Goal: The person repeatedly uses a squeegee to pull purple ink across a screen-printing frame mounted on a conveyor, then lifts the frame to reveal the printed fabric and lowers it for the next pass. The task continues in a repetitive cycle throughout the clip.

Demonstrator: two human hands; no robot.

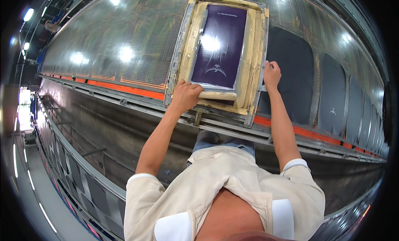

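A screen-printing frame [264,37] with tape along its inner edges lies on the long table in front of me. Its mesh [220,45] is dark purple, with a pale crest-like design low down and small lettering near the far end. My left hand [185,96] is closed round the left end of a squeegee [218,95], which lies crosswise at the near end of the mesh. The squeegee's blade edge is hidden. On the frame's right side rail, my right hand [272,75] grips with fingers curled.
Dark fabric pieces [291,70] lie in a row along the table to the right; one farther along bears a small pale print [332,111]. The table surface [108,54] stretches left, with an orange strip [120,89] and metal rail [145,107] along its near edge.
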